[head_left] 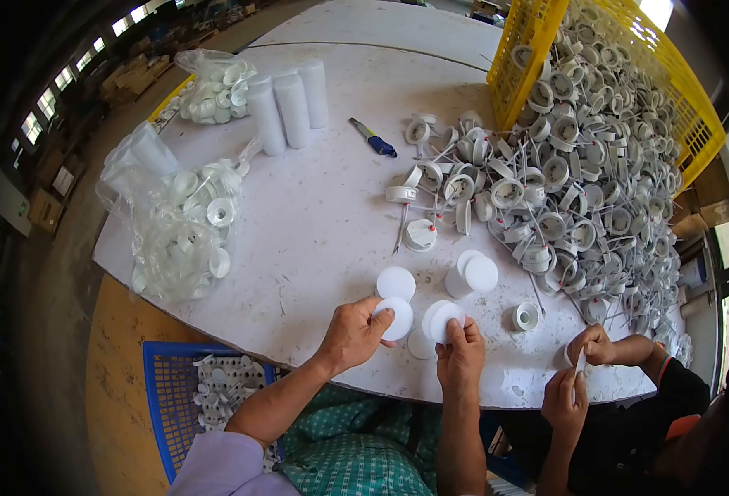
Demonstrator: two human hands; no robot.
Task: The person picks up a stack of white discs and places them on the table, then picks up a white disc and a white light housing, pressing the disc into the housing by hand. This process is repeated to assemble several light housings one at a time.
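Between the thumb and fingers of my left hand (350, 337) is a white disc (393, 319), held over the table's near edge. My right hand (462, 351) pinches a few overlapping white discs (441, 321) close beside it. Another round white disc (396, 283) lies on the table just beyond my left hand. Past my right hand stands a short stack of white discs (470, 274), its top ones shifted sideways. Partly hidden beneath my right hand's discs, one more pale disc (421, 344) rests on the tabletop.
A yellow crate (509, 62) lies tipped, spilling white wired caps (563, 174) across the right side. Bags of white parts (187, 223), white cylinders (292, 109) and a knife (373, 137) lie on the table (315, 215). A blue basket (162, 388) stands below left. A co-worker's hands (575, 380) work at right.
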